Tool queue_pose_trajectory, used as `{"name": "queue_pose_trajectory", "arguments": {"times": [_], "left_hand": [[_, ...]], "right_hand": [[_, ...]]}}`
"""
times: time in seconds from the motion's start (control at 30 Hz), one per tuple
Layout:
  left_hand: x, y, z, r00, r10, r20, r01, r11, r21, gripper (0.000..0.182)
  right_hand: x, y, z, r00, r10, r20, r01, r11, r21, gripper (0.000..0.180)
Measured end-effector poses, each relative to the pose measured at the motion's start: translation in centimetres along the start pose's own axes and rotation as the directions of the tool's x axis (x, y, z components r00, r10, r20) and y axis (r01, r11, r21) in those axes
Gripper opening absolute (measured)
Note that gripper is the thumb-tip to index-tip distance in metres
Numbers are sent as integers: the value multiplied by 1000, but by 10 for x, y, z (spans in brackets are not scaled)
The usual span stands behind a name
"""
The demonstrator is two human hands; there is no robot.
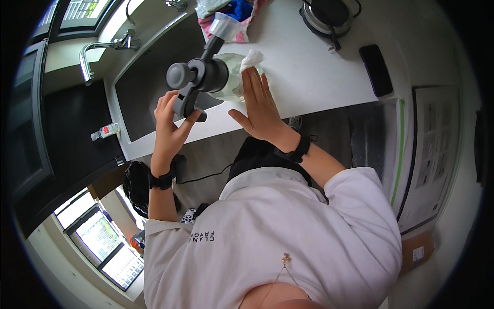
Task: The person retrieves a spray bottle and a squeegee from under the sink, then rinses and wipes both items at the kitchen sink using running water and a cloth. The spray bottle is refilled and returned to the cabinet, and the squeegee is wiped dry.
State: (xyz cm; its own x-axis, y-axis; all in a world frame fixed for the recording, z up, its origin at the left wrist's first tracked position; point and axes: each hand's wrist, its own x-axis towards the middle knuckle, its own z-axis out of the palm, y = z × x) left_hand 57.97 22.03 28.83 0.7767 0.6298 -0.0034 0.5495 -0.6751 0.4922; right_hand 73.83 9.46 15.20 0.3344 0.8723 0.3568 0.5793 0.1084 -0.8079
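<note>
A hand-pump pressure sprayer stands on the counter by the sink's edge. It has a dark grey head (210,75), a round pump knob (180,75) and a translucent bottle (231,85). A clear cup (224,27) sits over the end of its nozzle, which points away from me. My left hand (171,123) grips the grey handle, thumb on the near side and fingers behind it. With fingers nearly straight, my right hand (260,104) presses a crumpled white wipe (252,60) against the bottle's right side. The bottle's far side is partly hidden.
The dark sink (154,77) lies at left, with a chrome tap (102,46) beyond. A small bottle (105,131) rests on the dark surface beside it. On the white counter (308,77) are cloths (235,11), a round electric hotplate (328,19) and a phone (375,70).
</note>
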Motion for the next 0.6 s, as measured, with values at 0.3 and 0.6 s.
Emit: {"name": "queue_pose_trajectory", "arguments": {"times": [0.3, 0.6], "left_hand": [[5, 2, 71, 814, -407, -415, 9, 723, -691, 17], [1, -8, 72, 810, -419, -410, -18, 682, -732, 25]], "right_hand": [[46, 9, 0, 990, -44, -132, 90, 925, 368, 62], [67, 81, 11, 850, 389, 356, -513, 458, 726, 46]]}}
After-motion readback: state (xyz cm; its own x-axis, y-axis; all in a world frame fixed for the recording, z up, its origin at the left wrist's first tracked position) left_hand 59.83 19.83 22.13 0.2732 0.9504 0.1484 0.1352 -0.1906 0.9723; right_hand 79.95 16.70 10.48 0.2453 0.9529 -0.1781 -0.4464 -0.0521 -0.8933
